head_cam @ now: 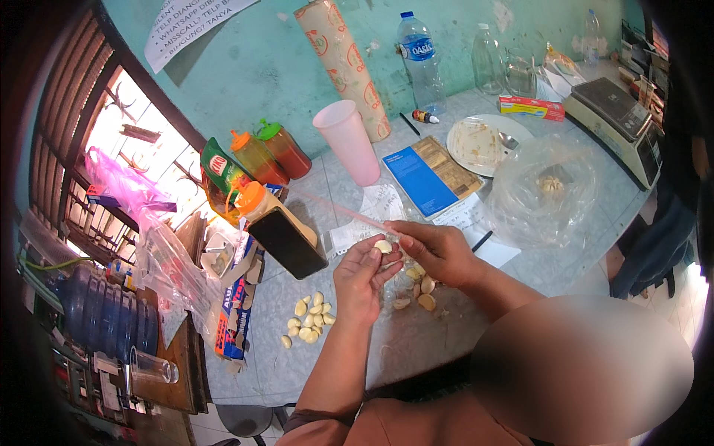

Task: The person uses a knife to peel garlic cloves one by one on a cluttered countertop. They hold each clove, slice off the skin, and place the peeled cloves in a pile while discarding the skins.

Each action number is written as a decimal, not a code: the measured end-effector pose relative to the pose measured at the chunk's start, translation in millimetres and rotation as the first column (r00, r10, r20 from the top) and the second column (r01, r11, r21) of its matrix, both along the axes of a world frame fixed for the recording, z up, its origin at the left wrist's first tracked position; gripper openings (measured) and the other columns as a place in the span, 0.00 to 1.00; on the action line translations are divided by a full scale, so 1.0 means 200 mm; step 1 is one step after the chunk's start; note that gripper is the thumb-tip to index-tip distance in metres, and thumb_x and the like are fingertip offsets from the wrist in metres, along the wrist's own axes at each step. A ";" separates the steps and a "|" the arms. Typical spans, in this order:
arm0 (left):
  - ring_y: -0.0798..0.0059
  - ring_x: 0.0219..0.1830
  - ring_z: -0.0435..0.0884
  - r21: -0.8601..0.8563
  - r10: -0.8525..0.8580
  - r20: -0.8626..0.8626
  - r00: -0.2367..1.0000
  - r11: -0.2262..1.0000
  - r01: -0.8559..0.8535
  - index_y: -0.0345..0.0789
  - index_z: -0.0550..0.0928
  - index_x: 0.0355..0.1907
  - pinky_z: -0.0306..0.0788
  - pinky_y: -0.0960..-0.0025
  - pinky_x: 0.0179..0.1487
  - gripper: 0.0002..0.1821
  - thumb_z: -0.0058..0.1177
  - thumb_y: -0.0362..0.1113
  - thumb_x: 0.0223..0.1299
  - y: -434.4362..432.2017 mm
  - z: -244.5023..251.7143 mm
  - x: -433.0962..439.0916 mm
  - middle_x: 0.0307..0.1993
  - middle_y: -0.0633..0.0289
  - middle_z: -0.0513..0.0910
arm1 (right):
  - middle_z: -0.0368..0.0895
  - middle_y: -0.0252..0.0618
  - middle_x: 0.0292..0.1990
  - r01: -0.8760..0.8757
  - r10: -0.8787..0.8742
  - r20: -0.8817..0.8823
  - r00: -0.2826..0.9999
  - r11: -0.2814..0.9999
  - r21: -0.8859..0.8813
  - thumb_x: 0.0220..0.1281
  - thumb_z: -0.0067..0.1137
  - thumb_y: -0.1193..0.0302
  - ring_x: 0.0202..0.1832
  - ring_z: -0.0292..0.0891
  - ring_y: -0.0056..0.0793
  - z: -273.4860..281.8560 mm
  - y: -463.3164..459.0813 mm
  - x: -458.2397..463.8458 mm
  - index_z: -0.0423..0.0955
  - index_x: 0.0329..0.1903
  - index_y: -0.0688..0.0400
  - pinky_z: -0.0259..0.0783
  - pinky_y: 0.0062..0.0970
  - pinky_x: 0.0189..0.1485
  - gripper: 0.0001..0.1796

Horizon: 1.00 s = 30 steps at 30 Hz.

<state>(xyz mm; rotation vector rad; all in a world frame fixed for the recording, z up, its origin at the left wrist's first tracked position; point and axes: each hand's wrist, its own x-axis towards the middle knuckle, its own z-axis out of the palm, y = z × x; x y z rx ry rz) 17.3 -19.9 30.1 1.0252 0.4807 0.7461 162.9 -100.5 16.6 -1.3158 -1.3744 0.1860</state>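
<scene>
My left hand (360,279) pinches a peeled garlic clove (383,246) between thumb and fingers. Close beside it, my right hand (440,252) grips a long, thin pink tool (346,209); whether it is a knife cannot be told. The tool's far end points up and left over the table. Left of my left wrist lies a loose group of peeled garlic cloves (310,320). Under my right hand are several unpeeled cloves (427,302) and bits of skin, partly hidden by the hand.
A smartphone (287,242) leans on an orange-capped sauce bottle (251,198). Behind stand a pink cup (348,142) and a plastic water bottle (421,67). Rightward are a notebook (427,181), a used plate (460,159), a clear bag holding garlic (541,206) and a scale (613,114). A person (658,223) stands beyond.
</scene>
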 end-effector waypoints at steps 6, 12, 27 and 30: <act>0.69 0.44 0.80 0.182 0.101 0.007 0.995 0.978 -0.100 0.28 0.71 0.50 0.77 0.68 0.47 0.14 0.48 0.28 0.63 -0.02 -0.02 0.01 0.43 0.55 0.78 | 0.81 0.49 0.35 -0.062 0.065 0.021 0.998 0.987 -0.146 0.65 0.48 0.56 0.37 0.80 0.44 0.05 -0.05 0.00 0.68 0.58 0.58 0.73 0.34 0.38 0.25; 0.73 0.42 0.79 0.264 0.176 0.030 0.984 0.948 -0.178 0.29 0.69 0.51 0.77 0.71 0.44 0.15 0.49 0.28 0.62 -0.02 -0.05 0.01 0.42 0.58 0.77 | 0.80 0.50 0.38 -0.063 0.081 0.201 0.976 0.993 -0.095 0.64 0.47 0.58 0.35 0.78 0.47 0.06 -0.05 -0.04 0.67 0.58 0.60 0.72 0.37 0.37 0.25; 0.73 0.40 0.81 0.089 0.128 0.074 0.989 0.987 -0.135 0.31 0.71 0.45 0.80 0.72 0.41 0.11 0.50 0.30 0.61 -0.01 -0.03 0.02 0.40 0.58 0.79 | 0.80 0.50 0.33 0.021 -0.016 0.095 0.995 0.998 -0.053 0.65 0.47 0.59 0.35 0.78 0.46 0.03 -0.02 -0.04 0.72 0.54 0.58 0.72 0.36 0.36 0.20; 0.72 0.42 0.80 0.162 0.139 0.034 0.990 0.976 -0.143 0.30 0.71 0.46 0.79 0.70 0.44 0.11 0.50 0.28 0.62 -0.02 -0.02 0.02 0.41 0.56 0.78 | 0.80 0.50 0.34 0.032 -0.034 0.057 0.998 0.999 0.029 0.65 0.47 0.58 0.35 0.79 0.46 0.02 -0.01 -0.03 0.72 0.54 0.59 0.72 0.35 0.36 0.21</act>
